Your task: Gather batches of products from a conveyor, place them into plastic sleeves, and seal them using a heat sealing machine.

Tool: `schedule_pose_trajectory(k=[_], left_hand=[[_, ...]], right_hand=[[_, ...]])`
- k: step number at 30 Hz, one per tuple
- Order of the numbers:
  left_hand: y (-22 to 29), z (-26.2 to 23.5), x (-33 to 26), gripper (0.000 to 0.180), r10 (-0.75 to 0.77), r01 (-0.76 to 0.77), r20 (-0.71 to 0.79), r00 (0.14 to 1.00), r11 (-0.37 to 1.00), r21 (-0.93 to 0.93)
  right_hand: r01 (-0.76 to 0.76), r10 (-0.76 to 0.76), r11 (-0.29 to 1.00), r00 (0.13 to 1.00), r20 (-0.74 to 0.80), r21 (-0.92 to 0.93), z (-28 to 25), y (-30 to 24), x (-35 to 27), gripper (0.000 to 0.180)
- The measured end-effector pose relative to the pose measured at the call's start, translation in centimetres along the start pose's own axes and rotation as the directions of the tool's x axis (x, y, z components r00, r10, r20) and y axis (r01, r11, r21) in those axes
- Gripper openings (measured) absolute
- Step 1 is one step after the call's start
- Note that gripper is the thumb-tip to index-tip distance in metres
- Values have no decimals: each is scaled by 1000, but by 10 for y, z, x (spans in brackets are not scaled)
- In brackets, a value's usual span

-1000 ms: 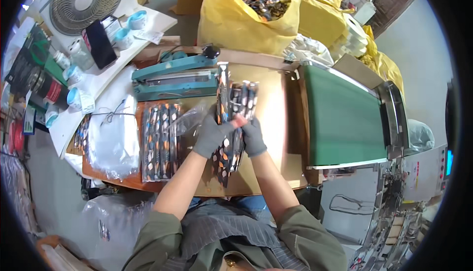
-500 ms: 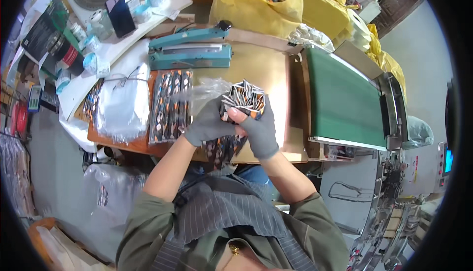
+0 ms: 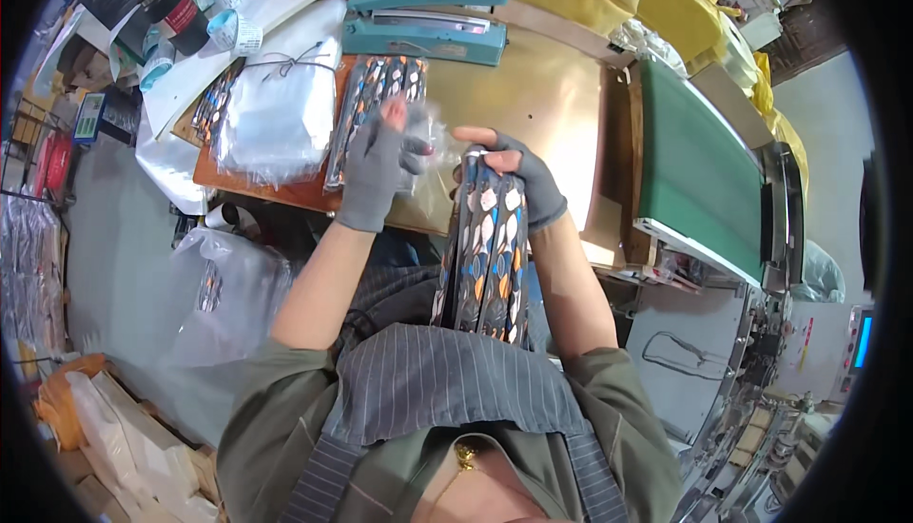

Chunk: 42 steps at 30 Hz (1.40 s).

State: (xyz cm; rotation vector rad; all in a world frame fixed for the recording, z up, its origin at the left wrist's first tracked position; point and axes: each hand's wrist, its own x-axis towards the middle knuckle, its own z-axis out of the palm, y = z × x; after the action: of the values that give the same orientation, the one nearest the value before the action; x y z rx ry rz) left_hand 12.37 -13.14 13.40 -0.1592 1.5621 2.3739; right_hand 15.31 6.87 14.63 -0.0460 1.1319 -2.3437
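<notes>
Near table point(image 3: 556, 95), patterned bundle point(image 3: 490, 247) lengthwise toward apron point(image 3: 447, 380), right hand point(image 3: 533, 179) gripping far end, left hand point(image 3: 373, 173), grip unclear

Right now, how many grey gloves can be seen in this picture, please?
2. One grey glove is on the left hand, near the clear plastic; the other glove is on the right hand, which holds the patterned bundle. No others show, though some could be hidden.

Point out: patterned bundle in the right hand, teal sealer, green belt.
Patterned bundle point(image 3: 489, 245): head view, midway down its printed strips.
Teal sealer point(image 3: 424, 42): head view, front side of its base.
Green belt point(image 3: 700, 167): head view, middle of its flat surface.
</notes>
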Motion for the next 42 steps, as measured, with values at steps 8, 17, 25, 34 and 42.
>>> schedule_pose_trajectory(k=[8, 17, 25, 34, 42], left_hand=[[-10, 21, -62, 24, 682, -690, 199, 704, 591, 418], [-23, 23, -104, 24, 366, -741, 644, 672, 348, 574], [81, 26, 61, 25, 232, -682, 748, 622, -309, 663], [100, 96, 55, 24, 52, -495, 498, 866, 236, 836], [110, 95, 25, 20, 352, -728, 671, 652, 44, 684]], right_hand=[[165, -167, 966, 986, -7, 201, 24, 30, -23, 70], [-245, -399, 162, 870, -290, -956, -8, 74, -91, 30], [-288, -728, -350, 683, 64, -891, 13, -85, -37, 8], [-313, -700, -245, 712, -56, -918, -41, -133, -39, 12], [-93, -635, 201, 746, -202, -975, -35, -130, -67, 3]])
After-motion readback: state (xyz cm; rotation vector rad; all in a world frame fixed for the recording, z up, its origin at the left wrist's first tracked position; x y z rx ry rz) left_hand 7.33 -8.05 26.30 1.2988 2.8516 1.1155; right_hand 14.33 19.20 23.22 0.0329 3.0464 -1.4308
